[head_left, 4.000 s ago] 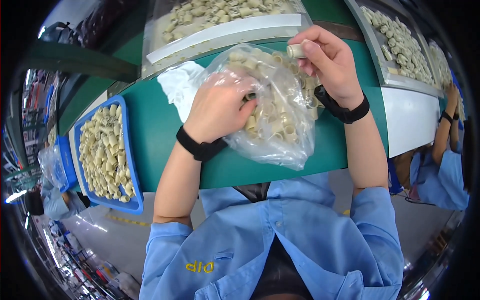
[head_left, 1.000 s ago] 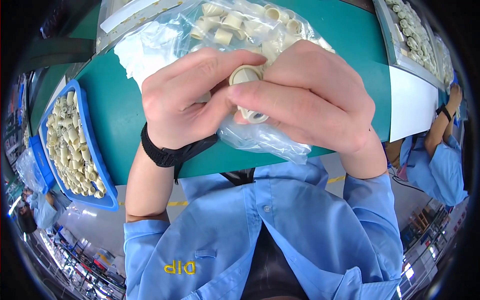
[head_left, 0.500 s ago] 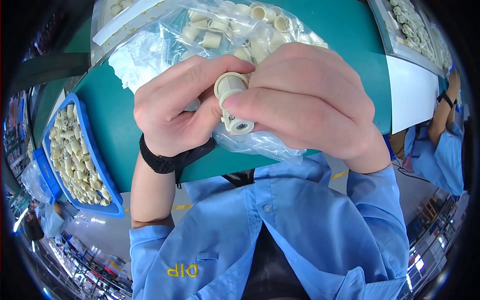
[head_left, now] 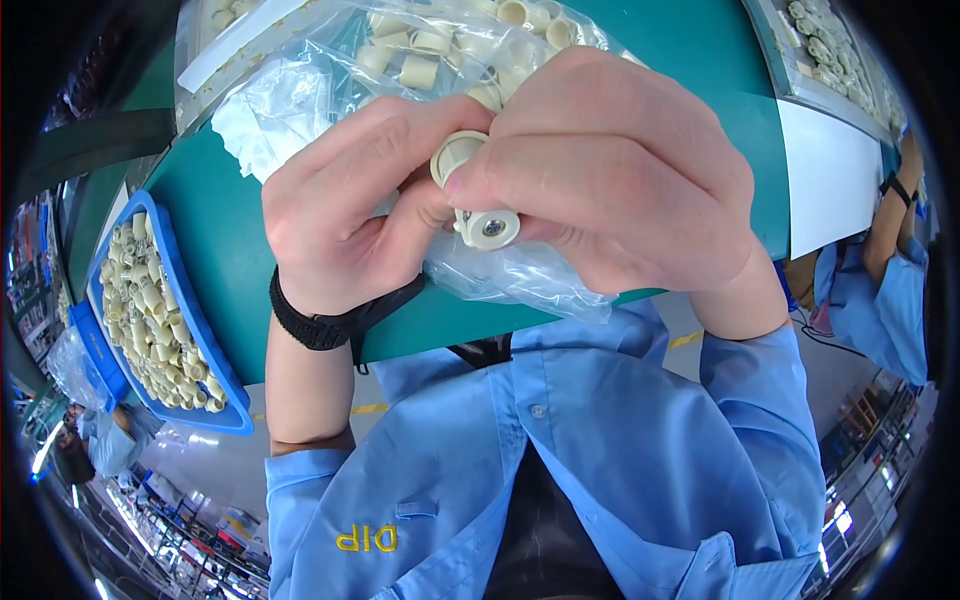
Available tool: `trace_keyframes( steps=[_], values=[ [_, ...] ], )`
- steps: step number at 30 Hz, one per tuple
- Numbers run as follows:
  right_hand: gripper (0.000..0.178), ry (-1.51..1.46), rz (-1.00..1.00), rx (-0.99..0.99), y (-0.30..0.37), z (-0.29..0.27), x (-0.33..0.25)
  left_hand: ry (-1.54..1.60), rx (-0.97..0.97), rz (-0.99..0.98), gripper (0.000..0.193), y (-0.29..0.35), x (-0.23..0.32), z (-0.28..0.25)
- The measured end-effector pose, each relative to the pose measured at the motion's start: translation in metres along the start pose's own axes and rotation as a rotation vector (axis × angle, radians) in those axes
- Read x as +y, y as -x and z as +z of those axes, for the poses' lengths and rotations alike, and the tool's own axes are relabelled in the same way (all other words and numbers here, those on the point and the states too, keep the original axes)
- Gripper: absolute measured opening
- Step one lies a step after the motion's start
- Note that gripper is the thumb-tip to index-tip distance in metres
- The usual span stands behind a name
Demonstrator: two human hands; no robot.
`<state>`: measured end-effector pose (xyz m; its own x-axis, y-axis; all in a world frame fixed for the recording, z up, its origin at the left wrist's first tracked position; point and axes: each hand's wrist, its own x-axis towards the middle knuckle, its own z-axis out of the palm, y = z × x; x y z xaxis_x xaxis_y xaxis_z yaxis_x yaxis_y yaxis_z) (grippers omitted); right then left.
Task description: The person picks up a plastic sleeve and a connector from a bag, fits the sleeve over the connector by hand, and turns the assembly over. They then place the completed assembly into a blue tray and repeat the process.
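Pinching one cream fitting [head_left: 486, 229], left fingers [head_left: 448, 114] and right fingers [head_left: 535, 175], earlier apart, converge.

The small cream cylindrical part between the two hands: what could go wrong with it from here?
Pinched between the left hand and right hand, the small cream cylindrical part might slip out. If dropped, it could mix with similar cream pieces in the clear plastic bag.

Cream cylindrical plastic part [head_left: 478, 229], smooth; clear plastic bag [head_left: 520, 278], glossy, crinkled; blue rectangular plastic tray [head_left: 214, 340], smooth; green flat tabletop [head_left: 225, 240], smooth; black fabric wristband [head_left: 320, 327], rough; light blue cloth shirt [head_left: 430, 450], slight sheen
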<state>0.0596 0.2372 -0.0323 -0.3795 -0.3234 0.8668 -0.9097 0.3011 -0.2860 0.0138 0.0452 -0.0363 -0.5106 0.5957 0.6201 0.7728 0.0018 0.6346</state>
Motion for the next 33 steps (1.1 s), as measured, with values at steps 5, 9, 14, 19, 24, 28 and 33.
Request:
trace_keyframes(
  steps=[5, 9, 14, 19, 24, 28, 33],
  values=[
    [0.029, 0.023, -0.045, 0.001, 0.005, 0.000, 0.004, 0.018, -0.059, -0.216, 0.039, 0.005, 0.010, -0.007],
    [0.025, 0.069, -0.031, -0.005, -0.004, -0.004, -0.002, 0.004, 0.019, -0.194, 0.041, 0.009, 0.007, -0.004],
    [0.021, 0.059, 0.004, -0.078, -0.011, -0.005, -0.004, -0.258, -0.080, -0.150, 0.041, 0.004, 0.015, -0.005],
    [0.018, 0.102, 0.144, -0.100, -0.007, -0.005, -0.009, -0.186, 0.081, 0.023, 0.037, 0.002, 0.000, 0.004],
    [0.017, 0.084, 0.110, -0.098, -0.005, -0.005, -0.006, -0.232, 0.078, 0.046, 0.035, 0.000, 0.003, 0.003],
    [0.025, 0.074, 0.092, -0.130, -0.007, -0.014, -0.007, -0.207, -0.029, -0.033, 0.031, 0.006, 0.010, -0.004],
    [0.048, -0.210, 0.343, -0.259, -0.015, -0.024, -0.010, -0.158, -0.023, -0.014, 0.039, 0.009, 0.009, -0.009]
  ],
)
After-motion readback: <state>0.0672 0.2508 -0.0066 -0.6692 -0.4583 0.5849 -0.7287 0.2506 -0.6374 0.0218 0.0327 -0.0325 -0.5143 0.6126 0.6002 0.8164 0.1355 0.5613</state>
